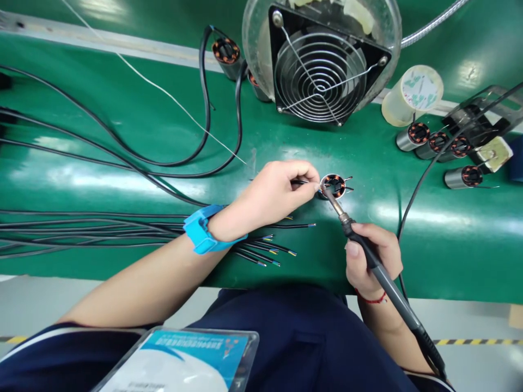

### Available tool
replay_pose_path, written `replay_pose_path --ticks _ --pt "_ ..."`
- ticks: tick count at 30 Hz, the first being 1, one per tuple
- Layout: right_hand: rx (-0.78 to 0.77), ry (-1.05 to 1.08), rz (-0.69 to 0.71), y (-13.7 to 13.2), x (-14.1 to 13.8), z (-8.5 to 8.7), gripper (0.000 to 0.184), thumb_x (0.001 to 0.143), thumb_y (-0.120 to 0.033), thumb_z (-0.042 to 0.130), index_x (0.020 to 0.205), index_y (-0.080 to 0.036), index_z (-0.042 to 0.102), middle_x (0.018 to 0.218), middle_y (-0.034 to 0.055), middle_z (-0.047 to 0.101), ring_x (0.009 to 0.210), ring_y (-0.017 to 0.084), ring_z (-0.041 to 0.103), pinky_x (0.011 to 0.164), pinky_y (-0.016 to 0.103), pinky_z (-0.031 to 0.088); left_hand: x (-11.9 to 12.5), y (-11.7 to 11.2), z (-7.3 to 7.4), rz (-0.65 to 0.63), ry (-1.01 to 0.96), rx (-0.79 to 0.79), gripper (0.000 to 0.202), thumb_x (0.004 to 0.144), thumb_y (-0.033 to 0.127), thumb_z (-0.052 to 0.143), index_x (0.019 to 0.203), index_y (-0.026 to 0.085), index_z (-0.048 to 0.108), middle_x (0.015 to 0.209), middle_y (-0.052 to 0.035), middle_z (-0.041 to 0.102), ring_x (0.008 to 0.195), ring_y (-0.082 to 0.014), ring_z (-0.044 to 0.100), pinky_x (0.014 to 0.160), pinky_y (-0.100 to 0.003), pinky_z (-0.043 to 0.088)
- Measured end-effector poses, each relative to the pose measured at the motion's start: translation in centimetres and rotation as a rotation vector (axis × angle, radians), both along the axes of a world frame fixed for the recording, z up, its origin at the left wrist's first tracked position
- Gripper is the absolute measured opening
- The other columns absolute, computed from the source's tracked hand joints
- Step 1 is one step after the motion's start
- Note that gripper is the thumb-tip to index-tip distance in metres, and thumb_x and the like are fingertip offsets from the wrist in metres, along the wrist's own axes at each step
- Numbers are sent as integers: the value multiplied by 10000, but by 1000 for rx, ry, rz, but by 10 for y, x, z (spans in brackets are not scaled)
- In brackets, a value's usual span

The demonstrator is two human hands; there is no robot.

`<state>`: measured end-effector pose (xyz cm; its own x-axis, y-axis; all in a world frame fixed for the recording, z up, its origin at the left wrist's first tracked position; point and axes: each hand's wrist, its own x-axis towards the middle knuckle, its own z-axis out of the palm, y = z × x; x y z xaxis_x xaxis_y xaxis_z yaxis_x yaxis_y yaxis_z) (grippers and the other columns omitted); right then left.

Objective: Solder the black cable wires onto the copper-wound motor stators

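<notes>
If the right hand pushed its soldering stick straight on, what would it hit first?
Probably the small motor coil: the soldering iron in the right hand has its tip at the coil's rim. The left hand, pinching a wire, sits just beside it; depth is unclear.

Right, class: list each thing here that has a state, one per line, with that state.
left hand: pinching a wire at the stator
right hand: gripping the soldering iron
soldering iron: tip touching stator
stator: upright on the bench
cables: lying flat, ends stripped
</notes>
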<state>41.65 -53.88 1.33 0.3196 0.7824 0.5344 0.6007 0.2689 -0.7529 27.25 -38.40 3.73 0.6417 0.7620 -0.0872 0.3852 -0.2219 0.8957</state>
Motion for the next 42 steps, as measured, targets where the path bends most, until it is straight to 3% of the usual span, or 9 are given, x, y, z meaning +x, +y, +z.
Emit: replay_pose_path --ticks 8,14,21,26,31,35,39,42 --pt "15 -20 -2 0 1 -2 240 940 -288 624 1175 -243 647 893 18 726 648 152 696 600 298 620 1 0 1 -3 -46 68 116 826 148 565 766 144 664 721 12 646 639 -80 530 578 -211 397" --pt "133 22 -12 1 2 -12 310 923 -254 661 1227 -196 643 899 18 711 545 113 638 507 268 569 2 0 3 2 -39 70 113 810 126 561 750 150 654 730 7 662 644 -82 541 581 -216 402" --pt "140 10 -17 4 1 -14 321 920 -247 662 1237 -201 648 902 24 707 558 119 635 495 270 547 3 0 1 3 -44 90 113 821 134 559 760 152 653 726 14 656 646 -80 539 577 -213 392" --pt "49 -39 -14 5 5 -7 387 910 -233 686 1291 -256 623 960 14 729 641 133 684 594 281 604 3 0 0 2 -37 130 101 816 132 557 764 154 640 699 27 634 626 -80 514 575 -220 376" --pt "-109 -89 74 17 10 18 522 970 -243 623 1464 -315 474 1189 33 726 902 192 757 796 343 652 4 -1 1 6 -18 111 95 819 153 549 761 157 624 683 28 621 612 -86 504 573 -226 367" --pt "-161 -162 71 38 12 32 429 1019 -248 529 1440 -313 469 1079 15 756 1034 215 724 947 427 590 5 0 1 12 -10 116 99 819 183 548 767 158 629 684 27 615 610 -91 494 568 -228 360" --pt "-226 -254 74 53 11 26 416 980 -218 557 1380 -315 492 1081 5 747 1115 229 664 985 448 531 4 1 -1 7 -26 121 102 810 185 544 752 158 623 672 29 604 605 -90 482 570 -232 360" --pt "-190 -243 67 55 9 15 454 966 -197 546 1396 -317 461 1068 2 738 1073 219 656 973 435 509 3 1 -1 -8 -60 57 100 815 197 551 754 161 622 654 33 581 593 -87 475 557 -229 360"
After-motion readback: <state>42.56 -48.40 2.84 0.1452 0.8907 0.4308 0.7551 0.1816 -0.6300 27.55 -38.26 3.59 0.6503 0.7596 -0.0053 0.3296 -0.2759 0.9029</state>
